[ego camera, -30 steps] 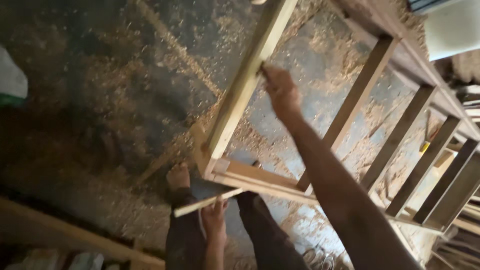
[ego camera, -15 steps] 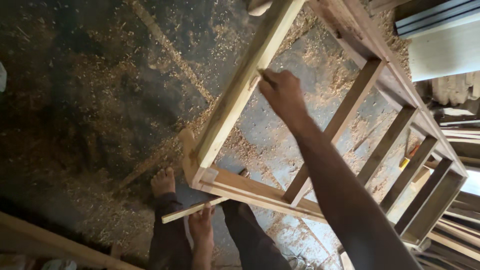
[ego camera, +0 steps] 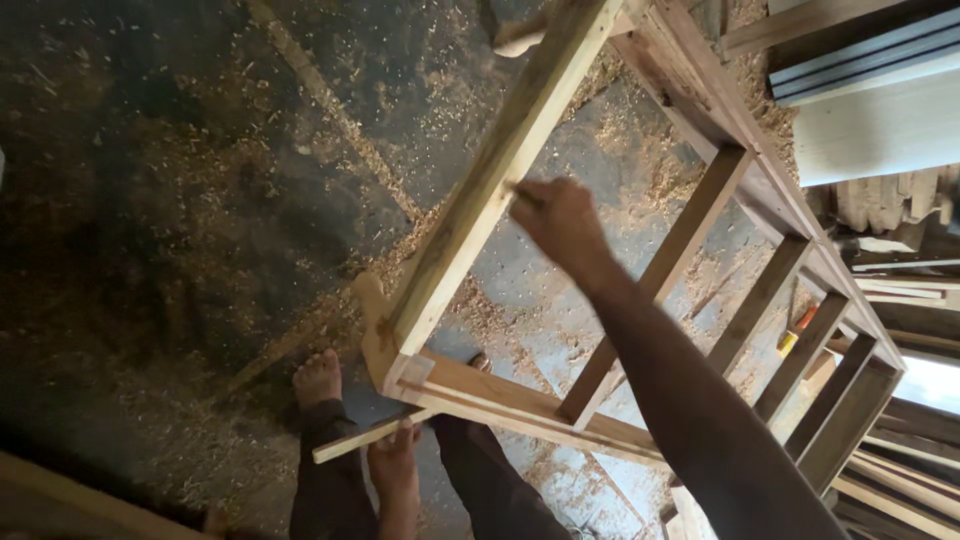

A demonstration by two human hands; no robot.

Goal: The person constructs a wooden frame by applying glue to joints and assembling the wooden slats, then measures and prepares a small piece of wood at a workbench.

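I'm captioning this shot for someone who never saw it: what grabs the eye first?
A big ladder-like wooden frame runs across the middle and right, standing over a dark floor strewn with sawdust. The right hand touches its pale long rail at centre. Low down, the left hand holds a thin wooden strip by the frame's near corner, above bare feet.

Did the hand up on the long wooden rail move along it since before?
No. The right hand stays at about the same spot on the pale rail of the wooden frame, just above where the nearest crosspiece runs. The camera shifted instead.
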